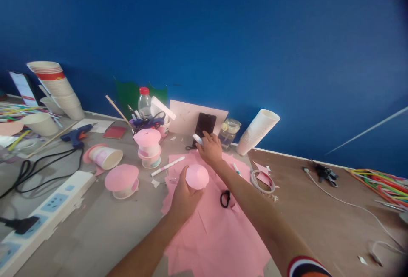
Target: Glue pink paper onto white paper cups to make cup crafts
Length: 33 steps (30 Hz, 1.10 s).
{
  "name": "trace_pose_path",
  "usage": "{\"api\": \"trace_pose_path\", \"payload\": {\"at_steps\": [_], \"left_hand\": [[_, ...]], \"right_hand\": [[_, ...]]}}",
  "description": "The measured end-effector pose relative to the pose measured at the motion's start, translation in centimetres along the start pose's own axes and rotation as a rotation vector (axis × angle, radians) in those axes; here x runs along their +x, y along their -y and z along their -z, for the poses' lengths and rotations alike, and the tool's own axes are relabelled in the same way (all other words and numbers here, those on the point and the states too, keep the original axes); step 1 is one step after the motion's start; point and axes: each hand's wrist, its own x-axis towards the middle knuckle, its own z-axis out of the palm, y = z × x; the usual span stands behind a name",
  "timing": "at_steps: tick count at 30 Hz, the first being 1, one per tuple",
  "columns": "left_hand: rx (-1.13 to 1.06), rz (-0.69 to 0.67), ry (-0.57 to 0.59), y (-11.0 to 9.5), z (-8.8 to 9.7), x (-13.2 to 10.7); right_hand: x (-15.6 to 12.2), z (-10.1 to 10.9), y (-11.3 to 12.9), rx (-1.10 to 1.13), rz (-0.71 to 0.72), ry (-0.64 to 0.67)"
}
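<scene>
My left hand point(186, 198) is wrapped round a small piece with a round pink paper top point(197, 177); its underside is hidden by my fingers. Farther forward, my right hand point(210, 147) grips a white marker point(197, 139). Its fingers are in front of an upright black phone point(206, 123); whether they touch the screen I cannot tell. Under both arms spread sheets of pink paper point(194, 236), with black-handled scissors point(225, 199) partly among them. A long white pen point(168, 166) lies left of my right hand.
Paper cups with pink discs point(122, 179) stand at left, near a blue glue gun point(77, 135) and a white power strip point(52, 209). A cup stack point(259, 132), glass jar point(229, 132) and tape roll point(262, 182) are at right. A blue wall bounds the back.
</scene>
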Motion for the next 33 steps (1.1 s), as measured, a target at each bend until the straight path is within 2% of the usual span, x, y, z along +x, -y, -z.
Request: {"api": "trace_pose_path", "payload": {"at_steps": [4,11,14,20,27,30,33], "left_hand": [[-0.016,-0.004,-0.015,0.1,0.0,0.0],[-0.052,-0.002,-0.008,-0.4,0.0,0.0],[-0.107,0.034,0.0,-0.9,0.0,-0.1],[-0.089,0.019,-0.033,-1.0,0.0,-0.1],[-0.061,-0.043,-0.061,-0.6,-0.1,0.0],[-0.071,-0.046,-0.081,-0.8,-0.2,0.0],[-0.097,-0.041,-0.151,-1.2,-0.1,0.0]], "right_hand": [[0.1,0.0,0.4,0.067,-0.059,-0.016],[0.5,0.4,0.0,0.116,-0.432,-0.118],[0.5,0.3,-0.4,0.115,-0.511,-0.132],[0.4,-0.4,0.3,0.055,-0.56,-0.197],[1.3,-2.0,2.2,-0.092,-0.468,-0.185],[1.9,-2.8,2.9,-0.153,-0.513,-0.17],[2.4,-3.6,3.5,-0.174,-0.556,-0.178]]}}
